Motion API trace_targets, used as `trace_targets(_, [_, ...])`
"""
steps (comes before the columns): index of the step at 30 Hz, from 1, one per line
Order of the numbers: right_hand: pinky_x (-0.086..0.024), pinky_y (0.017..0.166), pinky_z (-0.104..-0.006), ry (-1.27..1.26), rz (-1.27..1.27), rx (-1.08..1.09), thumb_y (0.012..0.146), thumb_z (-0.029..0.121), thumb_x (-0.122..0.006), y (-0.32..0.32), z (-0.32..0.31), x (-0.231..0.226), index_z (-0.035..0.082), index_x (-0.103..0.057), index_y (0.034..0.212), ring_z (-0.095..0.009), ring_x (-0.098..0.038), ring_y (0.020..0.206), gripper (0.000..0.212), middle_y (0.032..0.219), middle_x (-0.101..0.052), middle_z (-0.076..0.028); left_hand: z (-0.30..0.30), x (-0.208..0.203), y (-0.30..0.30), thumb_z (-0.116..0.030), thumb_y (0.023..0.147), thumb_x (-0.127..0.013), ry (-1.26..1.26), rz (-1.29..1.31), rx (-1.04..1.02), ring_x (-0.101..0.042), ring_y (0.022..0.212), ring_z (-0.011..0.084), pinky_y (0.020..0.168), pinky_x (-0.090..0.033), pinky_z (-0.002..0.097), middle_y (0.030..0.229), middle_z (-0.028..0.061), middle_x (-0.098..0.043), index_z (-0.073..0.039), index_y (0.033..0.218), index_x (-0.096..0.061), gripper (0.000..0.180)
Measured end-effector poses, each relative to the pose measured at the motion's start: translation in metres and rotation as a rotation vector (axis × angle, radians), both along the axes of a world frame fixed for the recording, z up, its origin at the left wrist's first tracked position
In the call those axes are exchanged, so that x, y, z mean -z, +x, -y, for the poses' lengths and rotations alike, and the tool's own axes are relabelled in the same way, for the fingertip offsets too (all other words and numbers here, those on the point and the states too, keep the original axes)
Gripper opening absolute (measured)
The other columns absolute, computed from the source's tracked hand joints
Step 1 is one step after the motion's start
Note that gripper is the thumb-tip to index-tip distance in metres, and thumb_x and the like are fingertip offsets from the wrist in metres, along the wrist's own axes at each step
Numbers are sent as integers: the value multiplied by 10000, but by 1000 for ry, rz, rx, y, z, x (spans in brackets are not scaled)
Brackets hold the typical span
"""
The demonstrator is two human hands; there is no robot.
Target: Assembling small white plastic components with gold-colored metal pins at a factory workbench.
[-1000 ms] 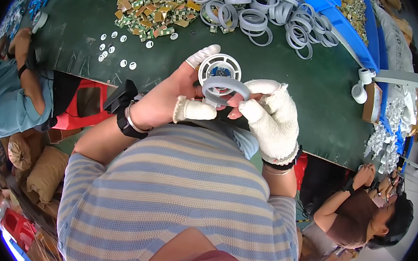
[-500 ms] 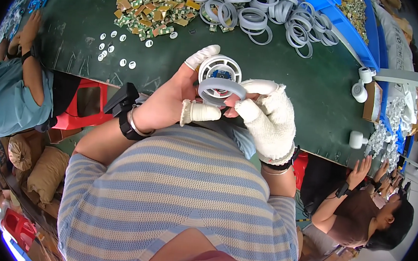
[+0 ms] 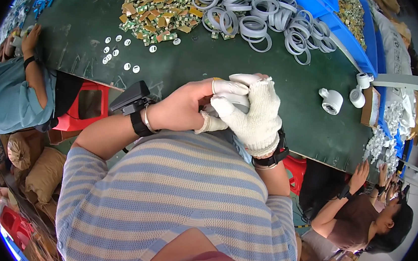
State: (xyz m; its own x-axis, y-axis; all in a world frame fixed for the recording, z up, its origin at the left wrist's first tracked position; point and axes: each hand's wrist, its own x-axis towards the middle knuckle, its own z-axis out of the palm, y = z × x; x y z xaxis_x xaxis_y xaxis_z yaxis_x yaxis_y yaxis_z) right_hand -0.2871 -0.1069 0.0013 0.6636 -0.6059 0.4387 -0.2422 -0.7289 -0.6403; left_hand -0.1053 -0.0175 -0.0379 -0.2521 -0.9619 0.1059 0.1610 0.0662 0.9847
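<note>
My left hand, with pale covers on its fingers and thumb, is closed round one side of a round white housing with a grey ring. My right hand, in a white knit glove, presses over the same piece from the other side. Only a small edge of the piece shows between the fingers; how the ring sits on the housing is hidden. Both hands meet above the near edge of the green table.
Loose grey rings lie in a heap at the back, beside a pile of small circuit boards. Several white discs are left of centre. White lamp-like fittings and a blue bin are at right. Co-workers sit on both sides.
My right hand has swung over the housing and ring, now mostly covering them, and my left fingers have folded in. A white fitting at right has shifted leftward and farther from the near edge.
</note>
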Motion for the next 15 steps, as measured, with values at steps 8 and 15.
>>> trace_targets(8, [-573,696,-305,645,11,110,869,301,-845,-16,15,-11,-7,-718,1024,-147,-694,698,367,902,-704,-78,1,-31,22,-185,819,-908,-14,397,-85,-615,1074,182,882,-542,351,1297,90,-598,-136,1539,-429,865])
trace_targets(15, [-516,773,-433,123,-308,263,970,398,-714,-47,77,19,30,-723,969,-346,-663,837,368,894,-685,-147,37,4,151,-224,897,-786,-174,1371,-730,-625,1014,407,890,-513,481,1083,173,-623,-110,1220,-685,358])
